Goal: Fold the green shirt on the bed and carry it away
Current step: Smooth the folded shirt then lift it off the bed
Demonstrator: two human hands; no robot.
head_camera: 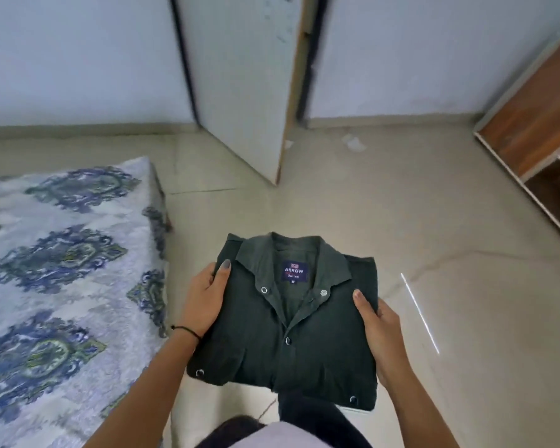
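Note:
The dark green shirt is folded into a neat rectangle, collar up, with a blue label showing inside the neck. It is held flat in the air above the floor, to the right of the bed. My left hand grips its left edge, thumb on top. My right hand grips its right edge the same way. The fingers of both hands are hidden under the cloth.
The bed with its white and blue patterned cover fills the lower left. A white door stands ajar ahead. A wooden shelf unit stands against the wall at the right. Beige tiled floor lies between them.

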